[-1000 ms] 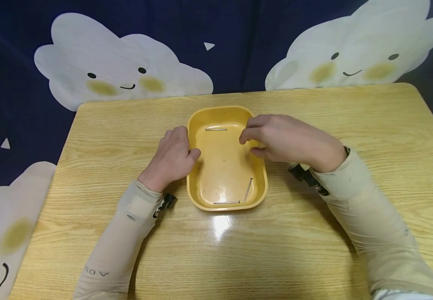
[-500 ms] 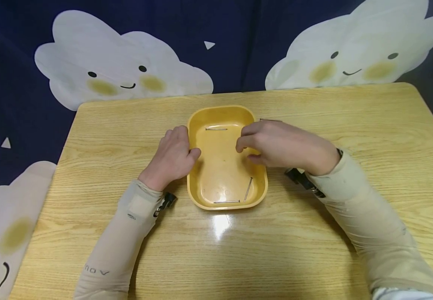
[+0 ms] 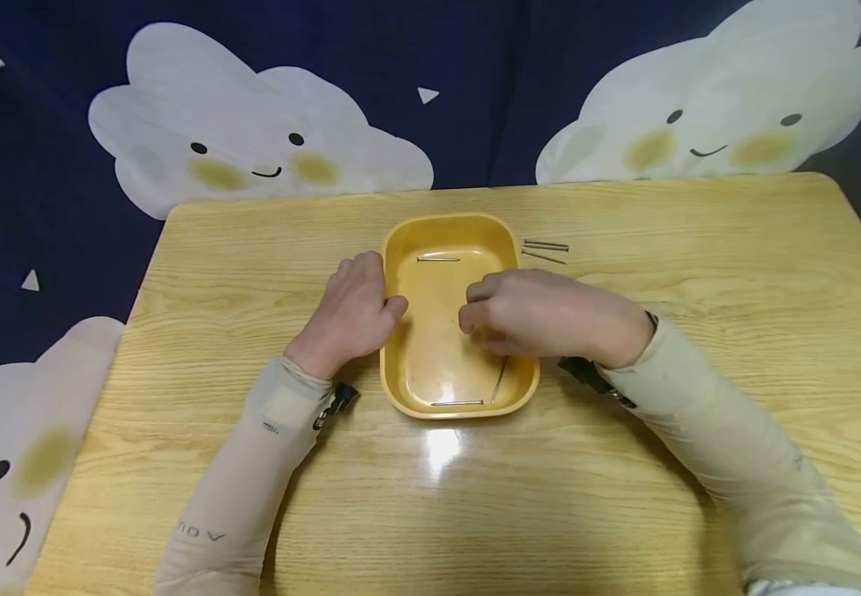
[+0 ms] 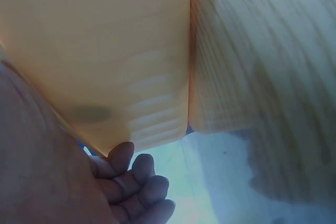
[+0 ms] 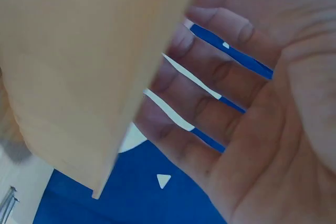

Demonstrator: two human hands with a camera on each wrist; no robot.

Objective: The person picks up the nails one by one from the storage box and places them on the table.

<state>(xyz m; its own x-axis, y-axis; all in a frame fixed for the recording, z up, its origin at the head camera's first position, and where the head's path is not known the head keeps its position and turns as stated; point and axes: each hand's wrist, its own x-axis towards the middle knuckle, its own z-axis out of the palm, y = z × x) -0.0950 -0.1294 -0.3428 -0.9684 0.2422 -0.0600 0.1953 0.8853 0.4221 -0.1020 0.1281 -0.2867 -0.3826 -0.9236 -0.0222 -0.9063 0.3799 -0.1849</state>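
A yellow plastic tray [image 3: 430, 348] sits on the wooden table. My left hand [image 3: 356, 310] grips its left rim, thumb inside and fingers outside; the left wrist view shows curled fingers [image 4: 152, 182] by the tray's wall [image 4: 131, 51]. Over the right rim reaches my right hand [image 3: 542, 314], fingertips bent down inside the tray. In the right wrist view its fingers [image 5: 202, 103] are spaced apart and loosely bent, their tips hidden behind the wall; no held thing shows. Inside the tray lie a nail [image 3: 438, 260] at the far end, another nail [image 3: 457, 403] nearest me, and a slanting nail [image 3: 500, 381].
A few loose nails [image 3: 545, 245] lie on the table [image 3: 699, 248] just beyond the tray's far right side. Behind the table's far edge hangs a dark blue curtain [image 3: 475, 99] with cloud faces.
My right hand has moved toward me and slightly left over the tray, uncovering the nails on the table. The left hand keeps its hold on the rim. The head view has shifted slightly.
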